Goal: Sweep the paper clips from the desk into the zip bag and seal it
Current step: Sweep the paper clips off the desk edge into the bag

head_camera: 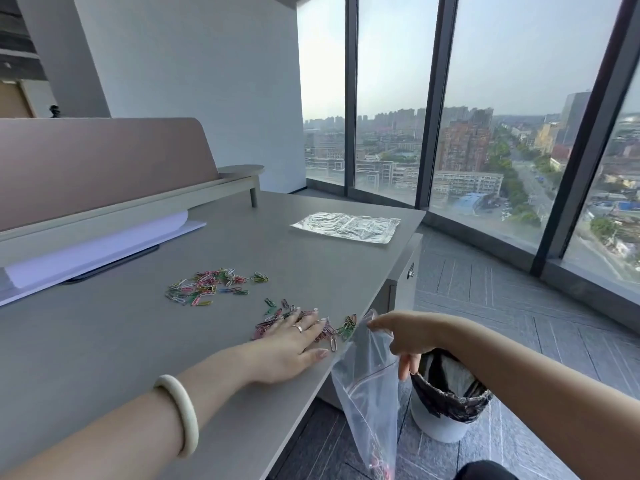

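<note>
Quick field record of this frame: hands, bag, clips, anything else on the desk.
left hand: flat on the desk, over the near clip pile at the edge
right hand: holds the zip bag open below the desk edge
bag contents: a few clips at the bottom
far clip pile: untouched, mid-desk
spare bag: flat, far corner
bin: on the floor behind the bag

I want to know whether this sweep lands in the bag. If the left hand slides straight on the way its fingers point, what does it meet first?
The left hand first meets the coloured paper clips at its fingertips, then probably the desk edge and clear zip bag.
</note>
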